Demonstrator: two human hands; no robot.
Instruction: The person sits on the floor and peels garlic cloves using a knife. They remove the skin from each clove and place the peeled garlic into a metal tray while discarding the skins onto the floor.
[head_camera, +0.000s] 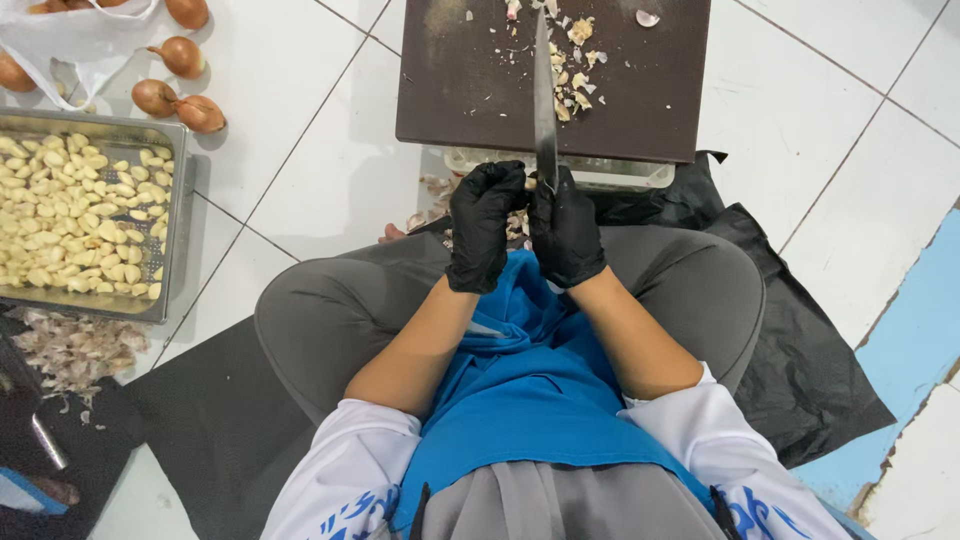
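Observation:
Both hands wear black gloves and meet above my lap. My right hand (566, 232) grips the handle of a long knife (544, 95) whose blade points away over a dark brown cutting board (470, 100). My left hand (482, 225) pinches a small pale garlic clove (529, 182) right beside the blade's base; the clove is mostly hidden by the fingers. Garlic scraps and skins (572, 70) lie scattered on the board.
A metal tray (178, 200) of peeled garlic cloves sits at left, with loose skins (70, 350) below it. Shallots (180, 100) and a white bag (85, 40) lie at top left. Black plastic sheet (800, 370) covers the tiled floor under my legs.

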